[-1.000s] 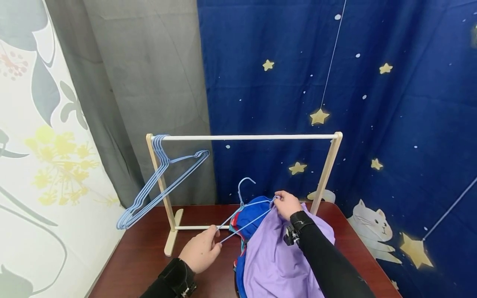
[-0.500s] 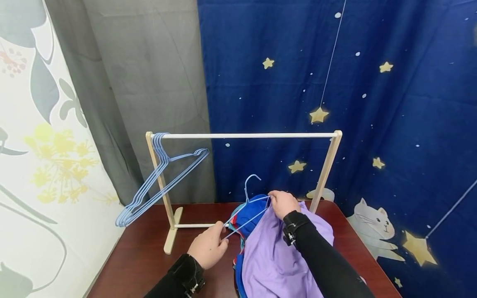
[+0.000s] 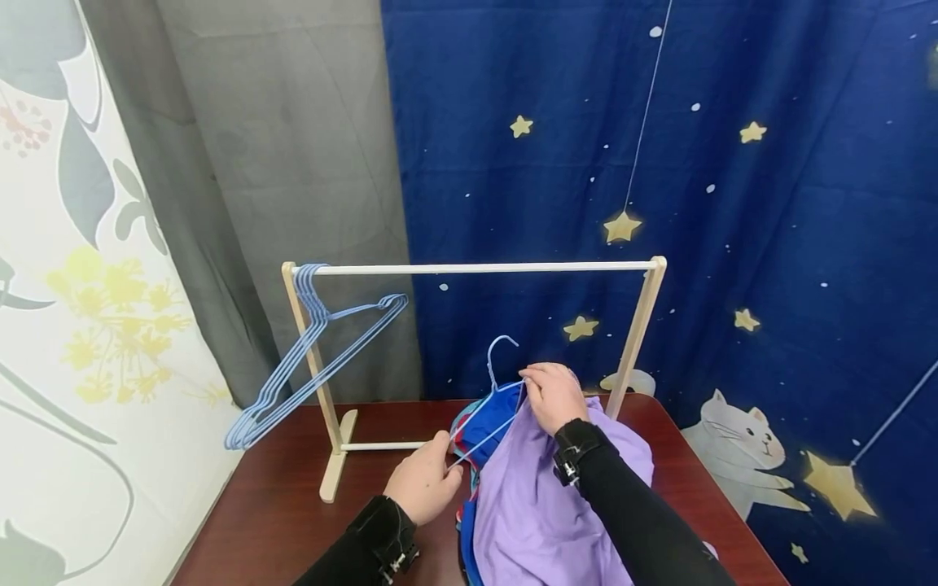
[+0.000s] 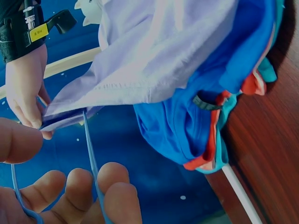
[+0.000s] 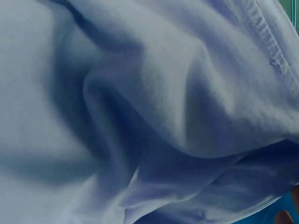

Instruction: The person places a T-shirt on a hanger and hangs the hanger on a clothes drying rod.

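Lilac garment (image 3: 542, 505): right hand (image 3: 553, 396) pinches it, left hand (image 3: 423, 480) grips hanger (image 4: 90, 145); only head view shows hook (image 3: 490, 358)

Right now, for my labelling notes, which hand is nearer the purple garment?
Right hand pinches the purple garment; left hand is left of it, holding a hanger.

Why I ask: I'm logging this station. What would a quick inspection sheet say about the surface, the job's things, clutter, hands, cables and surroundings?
Surface: reddish-brown table, bearing a rack.
Job's things: purple cloth; light-blue hanger, one end at the cloth's open edge; spare hangers on the rack's left end.
Clutter: blue, red and teal clothes against the purple cloth.
Left hand: holds the light-blue hanger.
Right hand: grips the purple cloth's edge.
Cables: nothing seen.
Surroundings: grey curtain, blue starry curtain, white flowered panel.
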`<control>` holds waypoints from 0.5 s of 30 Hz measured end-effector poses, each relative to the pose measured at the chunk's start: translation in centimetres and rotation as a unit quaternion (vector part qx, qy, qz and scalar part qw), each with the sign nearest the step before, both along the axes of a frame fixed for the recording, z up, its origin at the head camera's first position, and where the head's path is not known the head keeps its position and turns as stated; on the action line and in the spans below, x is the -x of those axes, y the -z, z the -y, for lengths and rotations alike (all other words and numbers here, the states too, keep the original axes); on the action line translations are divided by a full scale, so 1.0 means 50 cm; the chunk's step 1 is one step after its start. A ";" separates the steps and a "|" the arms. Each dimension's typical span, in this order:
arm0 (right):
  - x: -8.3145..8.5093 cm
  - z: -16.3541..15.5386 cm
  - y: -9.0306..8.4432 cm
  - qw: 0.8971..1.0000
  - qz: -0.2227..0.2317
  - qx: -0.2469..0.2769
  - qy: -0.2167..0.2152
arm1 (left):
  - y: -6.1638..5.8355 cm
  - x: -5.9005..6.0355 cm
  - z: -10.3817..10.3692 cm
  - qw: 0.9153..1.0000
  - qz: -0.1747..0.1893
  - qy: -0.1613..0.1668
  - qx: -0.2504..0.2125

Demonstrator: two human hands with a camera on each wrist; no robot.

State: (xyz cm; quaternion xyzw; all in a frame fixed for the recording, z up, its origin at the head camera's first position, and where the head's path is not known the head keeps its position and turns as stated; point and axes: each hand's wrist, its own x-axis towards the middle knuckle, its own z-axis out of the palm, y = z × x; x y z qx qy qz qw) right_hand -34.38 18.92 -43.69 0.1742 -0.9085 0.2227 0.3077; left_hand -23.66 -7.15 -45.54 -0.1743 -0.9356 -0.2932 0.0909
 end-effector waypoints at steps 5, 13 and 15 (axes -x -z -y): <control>-0.009 0.007 -0.001 1.000 0.007 0.010 -0.014 | -0.001 0.005 -0.023 1.000 0.010 0.001 -0.009; -0.025 0.020 -0.004 0.999 0.020 0.040 -0.029 | 0.003 0.015 -0.056 0.999 0.027 0.004 -0.032; -0.028 0.022 -0.005 0.998 0.024 0.048 -0.030 | 0.004 0.018 -0.065 0.999 0.032 0.005 -0.036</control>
